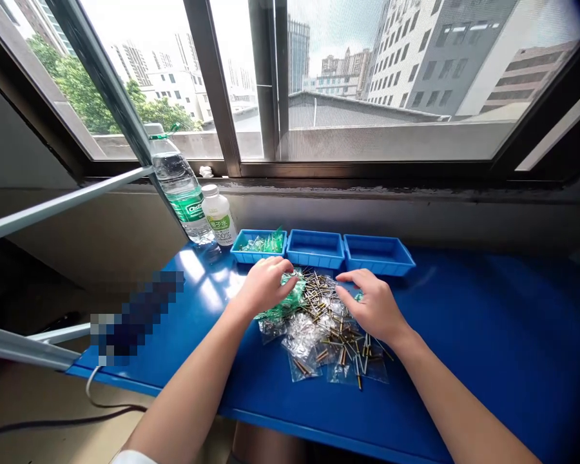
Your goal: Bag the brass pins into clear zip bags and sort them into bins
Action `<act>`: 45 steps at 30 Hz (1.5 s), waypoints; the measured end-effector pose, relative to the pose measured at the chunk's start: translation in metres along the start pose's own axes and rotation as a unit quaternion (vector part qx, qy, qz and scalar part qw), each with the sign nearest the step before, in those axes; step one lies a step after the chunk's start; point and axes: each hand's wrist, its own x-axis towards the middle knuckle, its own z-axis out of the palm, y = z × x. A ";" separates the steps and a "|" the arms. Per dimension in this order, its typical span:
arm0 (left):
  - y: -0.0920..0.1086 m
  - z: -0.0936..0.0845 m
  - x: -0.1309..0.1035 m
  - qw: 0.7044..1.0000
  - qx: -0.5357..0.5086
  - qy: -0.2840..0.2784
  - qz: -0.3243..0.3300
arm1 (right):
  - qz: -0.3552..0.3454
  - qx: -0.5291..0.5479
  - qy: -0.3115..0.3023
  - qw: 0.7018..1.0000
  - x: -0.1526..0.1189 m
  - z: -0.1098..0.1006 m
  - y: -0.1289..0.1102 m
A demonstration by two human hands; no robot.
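Note:
A pile of thin metal pins [316, 293], silver and brass-coloured, lies on the blue table between my two hands. My left hand [265, 283] hovers at the pile's left side, beside green plastic bags [290, 299]; its fingers are curled, with a gap between thumb and forefinger, and nothing shows in them. On the other side my right hand [372, 303] has thumb and fingers apart, with nothing visible between them. Small clear plastic bags [302, 335] lie at the front of the pile, some with brown-coloured pins [301, 367] in or under them.
Behind the pile stand three blue trays; the left tray [258, 259] holds green and clear bags, and the middle tray [316, 259] and right tray [379, 264] show bare insides. A water bottle [178, 187] and white bottle [218, 216] stand back left, near a metal frame [67, 203].

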 end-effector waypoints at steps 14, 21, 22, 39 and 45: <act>-0.033 -0.031 -0.080 0.950 0.046 0.077 -0.298 | 0.018 0.006 -0.010 1.000 -0.002 -0.002 0.001; -0.084 -0.062 -0.164 0.812 0.159 0.069 -0.558 | 0.013 0.014 -0.023 1.000 -0.004 0.000 0.002; -0.089 -0.065 -0.171 0.811 0.156 0.066 -0.560 | 0.014 0.014 -0.024 1.000 -0.003 0.001 0.002; -0.118 -0.069 -0.194 0.804 0.198 -0.011 -0.560 | 0.019 0.000 -0.018 1.000 -0.003 0.000 0.002; -0.119 -0.067 -0.196 0.808 0.205 -0.002 -0.553 | 0.021 0.002 -0.024 1.000 -0.003 0.000 0.002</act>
